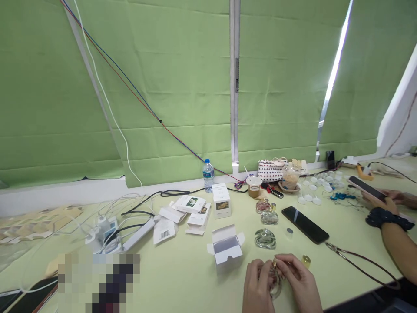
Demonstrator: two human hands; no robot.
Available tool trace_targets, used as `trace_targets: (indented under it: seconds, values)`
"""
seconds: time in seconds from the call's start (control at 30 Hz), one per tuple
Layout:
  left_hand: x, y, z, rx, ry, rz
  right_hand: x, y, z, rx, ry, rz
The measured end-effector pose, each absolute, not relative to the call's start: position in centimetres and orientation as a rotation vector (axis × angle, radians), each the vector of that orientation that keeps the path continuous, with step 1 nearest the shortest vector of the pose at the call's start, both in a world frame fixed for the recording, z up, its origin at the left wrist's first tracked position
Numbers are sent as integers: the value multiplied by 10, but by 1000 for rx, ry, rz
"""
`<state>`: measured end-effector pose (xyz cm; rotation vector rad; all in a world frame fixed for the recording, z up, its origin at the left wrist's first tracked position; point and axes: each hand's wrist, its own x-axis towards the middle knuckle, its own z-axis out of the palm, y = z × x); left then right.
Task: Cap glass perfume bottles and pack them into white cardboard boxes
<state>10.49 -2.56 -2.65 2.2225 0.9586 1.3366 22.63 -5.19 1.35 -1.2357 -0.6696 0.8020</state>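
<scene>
Both my hands meet at the table's near edge around a small clear glass perfume bottle [276, 280]. My left hand [257, 284] cups its body. My right hand [301, 280] pinches its gold neck from above. An open white carton [226, 248] stands just left of my hands. A gold cap [306, 261] lies right of them. Three more glass bottles [265, 238] sit in a row beyond.
A black phone [305, 224] lies to the right, pliers [339, 251] beyond it. Flat white boxes [190, 204], a water bottle [208, 175], a power strip with cables [130, 237] and cups [254, 186] crowd the back. Another person's hands [379, 204] hold a phone at right.
</scene>
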Motion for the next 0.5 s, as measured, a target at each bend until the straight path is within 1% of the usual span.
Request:
trace_targets:
  seconds: [0.17, 0.33, 0.4, 0.5]
  values:
    - [106, -25, -22, 1945, 903, 1184, 224, -52, 11, -1273, -708, 761]
    - [106, -22, -20, 1898, 898, 1114, 226, -53, -2, -1322, -957, 683]
    - [105, -21, -18, 1886, 930, 1076, 230, -55, -3, -1336, -1021, 596]
    - [105, -21, -14, 1808, 993, 1036, 244, -61, -2, -1434, -1000, 381]
